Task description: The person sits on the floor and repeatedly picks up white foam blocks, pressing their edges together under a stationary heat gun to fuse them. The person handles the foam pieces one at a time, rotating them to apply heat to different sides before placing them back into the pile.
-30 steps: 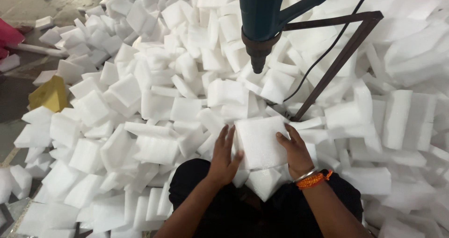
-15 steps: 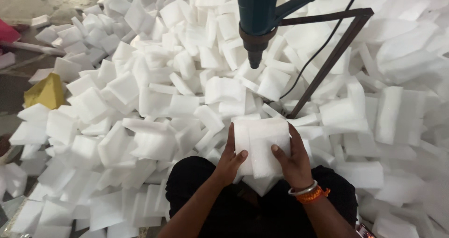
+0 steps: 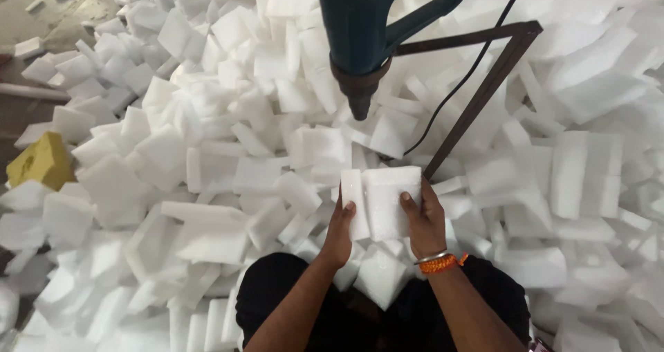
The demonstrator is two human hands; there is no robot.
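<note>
Left hand [image 3: 340, 229] and right hand [image 3: 423, 217] gripping opposite sides of a white rectangular foam block [image 3: 382, 201], held upright at centre. At 12 o'clock, teal power drill [image 3: 365, 30] on brown metal stand [image 3: 484, 82]. All around, piled white foam pieces [image 3: 207, 151]; yellow foam chunk [image 3: 41, 162] at 9 o'clock.

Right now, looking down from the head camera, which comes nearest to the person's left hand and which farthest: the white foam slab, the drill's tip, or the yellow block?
1. White foam slab: held in the left hand.
2. Drill's tip: above, slightly right.
3. Yellow block: far left, at the pile's edge.
</note>
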